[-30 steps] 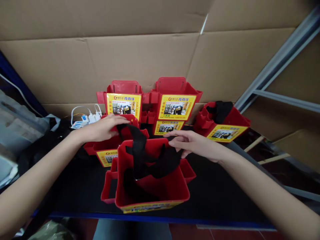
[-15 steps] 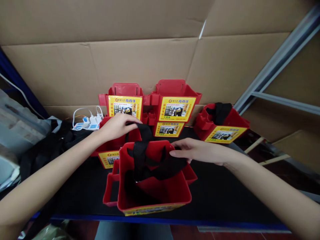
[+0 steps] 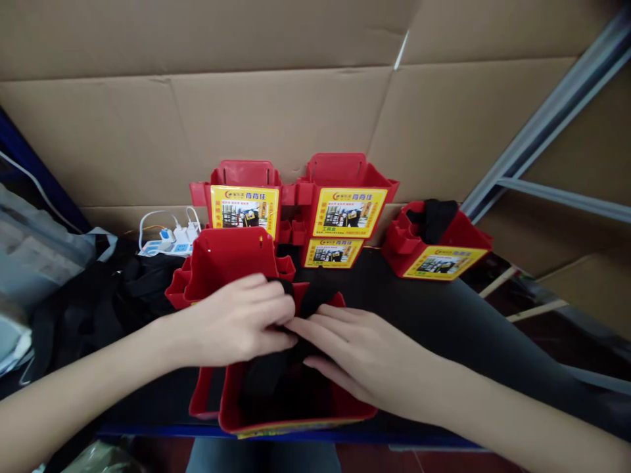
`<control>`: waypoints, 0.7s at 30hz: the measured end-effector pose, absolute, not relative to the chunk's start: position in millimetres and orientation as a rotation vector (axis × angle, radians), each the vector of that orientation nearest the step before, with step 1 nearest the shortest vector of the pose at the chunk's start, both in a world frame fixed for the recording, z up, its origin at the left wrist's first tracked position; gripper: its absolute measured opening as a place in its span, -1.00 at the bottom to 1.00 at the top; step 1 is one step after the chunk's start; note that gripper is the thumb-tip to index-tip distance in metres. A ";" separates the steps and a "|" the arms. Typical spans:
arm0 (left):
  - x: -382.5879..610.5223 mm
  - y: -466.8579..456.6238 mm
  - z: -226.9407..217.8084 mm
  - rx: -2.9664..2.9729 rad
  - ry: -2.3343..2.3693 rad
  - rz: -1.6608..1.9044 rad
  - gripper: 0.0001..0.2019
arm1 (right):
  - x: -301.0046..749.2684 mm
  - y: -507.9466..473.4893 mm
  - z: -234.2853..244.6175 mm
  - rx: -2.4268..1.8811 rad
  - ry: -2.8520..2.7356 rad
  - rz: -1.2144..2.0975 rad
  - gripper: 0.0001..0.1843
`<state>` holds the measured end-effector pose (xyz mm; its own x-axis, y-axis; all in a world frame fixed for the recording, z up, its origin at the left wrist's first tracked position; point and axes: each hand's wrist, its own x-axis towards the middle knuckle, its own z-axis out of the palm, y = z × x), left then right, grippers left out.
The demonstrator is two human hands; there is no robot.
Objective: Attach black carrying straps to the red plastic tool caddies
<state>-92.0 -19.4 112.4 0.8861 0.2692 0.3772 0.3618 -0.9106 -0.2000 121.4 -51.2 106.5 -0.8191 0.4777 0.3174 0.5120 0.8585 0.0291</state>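
Note:
A red plastic tool box with a yellow label stands at the near edge of the black shelf. Both my hands are over its open top, pressing a black strap down into it. My left hand has its fingers curled on the strap at the box's far rim. My right hand lies flatter, fingertips meeting the left hand's on the black webbing. Another red box stands just behind, open and showing no strap.
Three more labelled red boxes line the cardboard back wall; one at the right holds a black strap. A white power strip and black fabric lie at the left. Metal shelf posts rise at the right.
Both hands came together over the near box and pushed the black strap down inside. The left hand left the box behind, which now shows open. The near box sits a little closer.

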 end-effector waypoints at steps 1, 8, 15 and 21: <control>-91.5 -21.5 107.0 -2.788 -0.438 -0.398 -0.81 | 117.4 -52.3 102.1 -0.742 -2.778 -0.213 -0.70; -101.0 -34.3 129.8 -2.974 -0.420 0.017 -0.85 | 128.5 -27.1 119.4 -0.914 -2.459 0.059 -0.70; -121.9 -27.8 144.5 -2.853 -0.956 -0.337 -0.54 | 177.1 13.6 114.9 -1.219 -2.392 0.937 -0.35; -123.1 -16.9 119.0 -2.880 -1.304 -0.160 -0.48 | 163.0 19.5 94.0 -0.988 -2.283 0.990 -0.51</control>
<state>-123.1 -16.9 119.0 0.6556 0.7506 0.0819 0.7482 -0.6604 0.0637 163.0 19.5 94.0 -0.6361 0.7616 0.1234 0.4305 0.4831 -0.7624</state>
